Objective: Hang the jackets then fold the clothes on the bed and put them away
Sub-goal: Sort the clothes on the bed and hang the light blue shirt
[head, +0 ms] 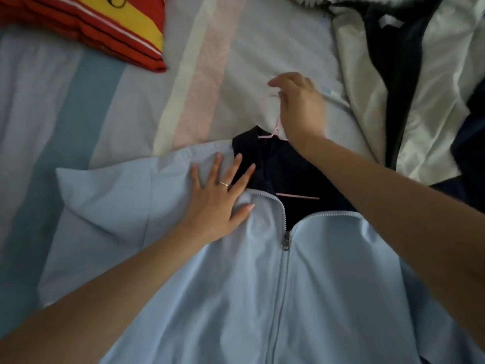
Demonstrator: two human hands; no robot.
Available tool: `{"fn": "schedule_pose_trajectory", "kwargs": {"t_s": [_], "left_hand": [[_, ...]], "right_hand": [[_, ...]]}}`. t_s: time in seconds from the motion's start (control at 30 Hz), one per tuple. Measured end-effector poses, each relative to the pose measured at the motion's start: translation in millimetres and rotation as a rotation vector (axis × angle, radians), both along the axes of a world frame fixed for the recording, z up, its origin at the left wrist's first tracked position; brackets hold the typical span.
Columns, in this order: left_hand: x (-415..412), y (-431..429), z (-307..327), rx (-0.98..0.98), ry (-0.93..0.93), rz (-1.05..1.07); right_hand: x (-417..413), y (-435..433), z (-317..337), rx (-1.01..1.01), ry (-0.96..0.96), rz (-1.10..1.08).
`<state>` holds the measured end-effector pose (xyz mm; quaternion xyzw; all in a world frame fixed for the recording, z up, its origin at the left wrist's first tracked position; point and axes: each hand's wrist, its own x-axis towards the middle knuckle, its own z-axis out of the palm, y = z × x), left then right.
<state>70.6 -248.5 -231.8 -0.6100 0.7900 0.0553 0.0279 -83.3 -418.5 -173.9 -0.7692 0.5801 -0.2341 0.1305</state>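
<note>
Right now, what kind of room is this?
Most likely a bedroom. A pastel striped bed sheet covers the surface. A light blue zip-up fabric jacket lies on it with a thin pink hanger inside. A rumpled white and navy jacket lies at the upper right.

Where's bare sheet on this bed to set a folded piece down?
Bare sheet lies on the left, between the red-and-yellow garment and the sleeve of the blue jacket; another patch runs up the middle beyond the pink hanger. The right side is crowded by the white-and-navy jacket.
</note>
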Motion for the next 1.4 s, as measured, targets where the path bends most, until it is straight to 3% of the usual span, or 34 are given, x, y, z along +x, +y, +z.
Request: {"fn": "schedule_pose_trajectory", "kwargs": {"t_s": [0.07,0.2,0.33,0.43,0.53,0.63,0.73,0.8,0.9,1.03,1.27,1.4], "left_hand": [[-0.5,0.6,-1.4,-0.010,0.006,0.002],[6.4,-1.5,-8.2,-0.035,-0.032,-0.008],[12.7,0.2,-12.2,-0.083,-0.064,-0.043],[6.6,1.9,-12.4,-0.038,-0.062,-0.017],[3.4,1.7,-6.8,0.031,-0.019,0.041],[2.8,2.3,5.7,0.012,0.115,0.117],[9.4,8.0,10.6,-0.042,0.140,0.264],[12.7,15.1,9.6,-0.007,0.160,0.324],[6.9,24.3,5.3,0.067,0.115,0.296],[-1.3,27.0,3.3,0.105,-0.024,0.259],[5.7,23.7,0.3,0.146,-0.072,0.255],[4.4,21.8,-1.4,0.162,-0.040,0.299]], "right_hand": [[5.9,55.9,1.2,-0.174,0.052,0.245],[-32.6,171.6,-24.1,-0.153,0.390,0.828],[-113.1,151.0,-52.5,-0.132,0.587,1.017],[-119.3,151.0,-51.0,-0.243,0.518,0.922],[-106.7,176.2,-34.6,-0.331,0.312,0.675],[-117.4,173.3,-11.7,-0.218,0.119,0.134],[-139.8,142.9,-3.0,0.158,0.031,-0.294],[-142.6,126.3,-0.8,0.274,0.083,-0.281],[-118.5,107.4,2.1,0.139,0.283,-0.091],[-83.3,74.5,-4.7,0.209,0.443,0.062],[-104.6,58.1,-8.4,0.265,0.544,-0.074],[-111.7,56.6,-4.9,0.507,0.441,-0.220]]}}
